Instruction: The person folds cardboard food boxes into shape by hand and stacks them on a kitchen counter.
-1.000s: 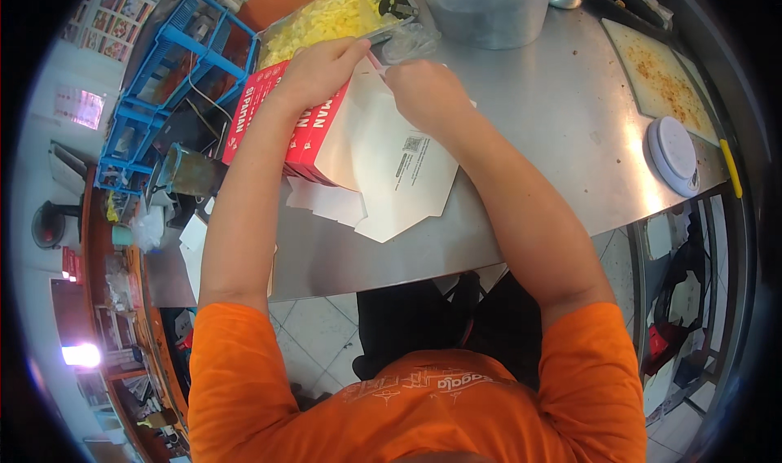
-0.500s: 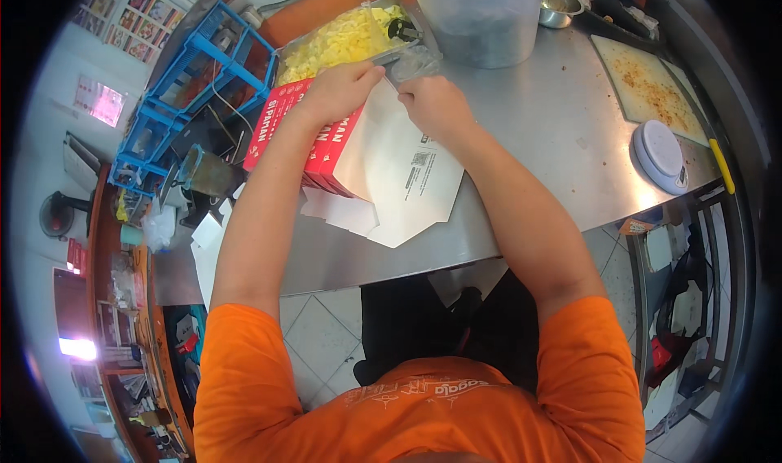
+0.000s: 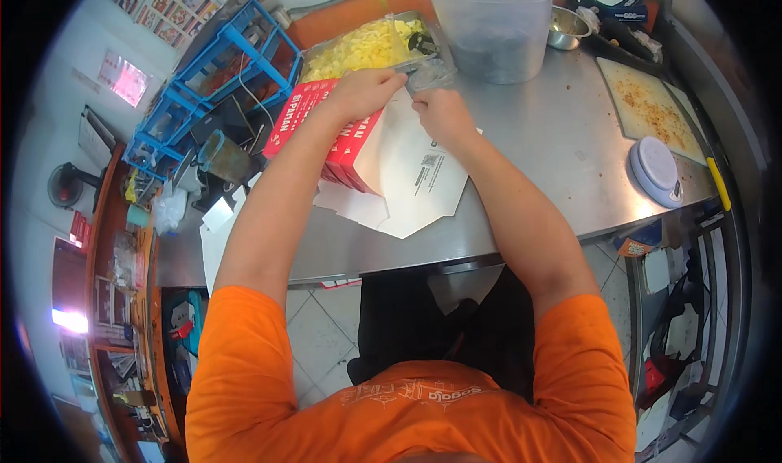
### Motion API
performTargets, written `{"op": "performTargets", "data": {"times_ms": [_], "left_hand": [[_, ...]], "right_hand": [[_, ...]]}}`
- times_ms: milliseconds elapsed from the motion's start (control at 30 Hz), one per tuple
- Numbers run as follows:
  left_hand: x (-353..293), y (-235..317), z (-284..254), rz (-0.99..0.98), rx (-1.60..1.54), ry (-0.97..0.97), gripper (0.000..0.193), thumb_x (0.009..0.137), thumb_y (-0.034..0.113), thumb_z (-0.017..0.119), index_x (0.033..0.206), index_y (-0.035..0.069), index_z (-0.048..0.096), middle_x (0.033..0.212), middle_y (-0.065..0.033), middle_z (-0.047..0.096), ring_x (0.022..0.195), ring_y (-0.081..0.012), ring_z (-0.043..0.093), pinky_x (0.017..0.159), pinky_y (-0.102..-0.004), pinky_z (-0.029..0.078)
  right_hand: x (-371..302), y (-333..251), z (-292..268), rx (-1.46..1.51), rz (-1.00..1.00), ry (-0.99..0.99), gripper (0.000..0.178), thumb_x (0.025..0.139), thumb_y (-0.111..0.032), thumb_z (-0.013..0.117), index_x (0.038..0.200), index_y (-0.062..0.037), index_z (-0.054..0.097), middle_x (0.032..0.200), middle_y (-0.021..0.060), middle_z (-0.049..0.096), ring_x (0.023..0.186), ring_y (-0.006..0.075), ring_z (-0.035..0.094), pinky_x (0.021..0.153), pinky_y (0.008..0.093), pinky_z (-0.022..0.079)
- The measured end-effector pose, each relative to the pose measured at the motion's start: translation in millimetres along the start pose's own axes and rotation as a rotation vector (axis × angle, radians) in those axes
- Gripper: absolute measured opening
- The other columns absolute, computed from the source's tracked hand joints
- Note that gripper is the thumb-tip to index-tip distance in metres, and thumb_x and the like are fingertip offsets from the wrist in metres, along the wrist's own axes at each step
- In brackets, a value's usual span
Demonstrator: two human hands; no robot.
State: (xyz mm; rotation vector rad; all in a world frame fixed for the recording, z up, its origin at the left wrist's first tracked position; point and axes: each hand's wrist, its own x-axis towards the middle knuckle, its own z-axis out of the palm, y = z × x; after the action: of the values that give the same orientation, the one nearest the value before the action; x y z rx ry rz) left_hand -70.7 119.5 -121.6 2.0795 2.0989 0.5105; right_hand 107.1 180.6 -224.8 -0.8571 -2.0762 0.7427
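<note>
A white cardboard box blank (image 3: 415,182) with dark print lies partly folded on the steel table, its pointed flaps toward me. My left hand (image 3: 371,95) is closed at the blank's far edge, over the red box sides. My right hand (image 3: 444,114) has its fingers curled in on the same far edge, a little to the right. Beneath and left of my left forearm are several red printed boxes (image 3: 297,114), standing close together. The fingertips of both hands are partly hidden, but each pinches the cardboard.
Beyond the hands are a tray of yellow chopped food (image 3: 358,49) and a large clear plastic tub (image 3: 489,31). At right are a round kitchen scale (image 3: 655,170), a stained cutting board (image 3: 648,105) and a metal bowl (image 3: 566,27). Blue plastic racks (image 3: 232,60) stand at left.
The whole view has shifted slightly, so the table things sit a bit farther right. Both hands stay closed at the blank's far edge, with little visible movement.
</note>
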Motion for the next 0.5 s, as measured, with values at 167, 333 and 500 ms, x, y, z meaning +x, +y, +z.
{"op": "performTargets", "data": {"times_ms": [167,333,500], "left_hand": [[-4,-18,3,0.029,-0.082,0.135,0.050,0.107,0.046,0.052,0.107,0.003,0.076,0.111,-0.0219,0.077,0.109,-0.0398,0.071,0.100,-0.0454,0.052],[-34,-23,-41,0.189,-0.220,0.747,0.042,0.112,0.025,0.039,0.118,0.000,0.072,0.118,-0.0140,0.074,0.118,-0.0270,0.068,0.107,-0.0395,0.049],[-181,-33,-72,0.148,0.111,0.997,0.023,0.108,0.018,0.058,0.113,0.001,0.072,0.112,-0.0129,0.073,0.103,-0.0267,0.068,0.091,-0.0384,0.050]], "right_hand": [[1,-9,-6,0.100,-0.021,-0.045,0.021,0.097,-0.017,0.069,0.110,-0.0053,0.081,0.098,0.0229,0.077,0.093,0.0418,0.075,0.086,0.0462,0.058],[13,7,-28,0.247,0.027,0.251,0.025,0.099,-0.020,0.065,0.111,-0.0046,0.079,0.101,0.0232,0.078,0.098,0.0409,0.075,0.089,0.0446,0.058],[18,19,-42,0.331,0.209,0.440,0.027,0.102,-0.023,0.065,0.114,-0.0032,0.078,0.097,0.0142,0.081,0.089,0.0259,0.077,0.083,0.0362,0.057]]}}
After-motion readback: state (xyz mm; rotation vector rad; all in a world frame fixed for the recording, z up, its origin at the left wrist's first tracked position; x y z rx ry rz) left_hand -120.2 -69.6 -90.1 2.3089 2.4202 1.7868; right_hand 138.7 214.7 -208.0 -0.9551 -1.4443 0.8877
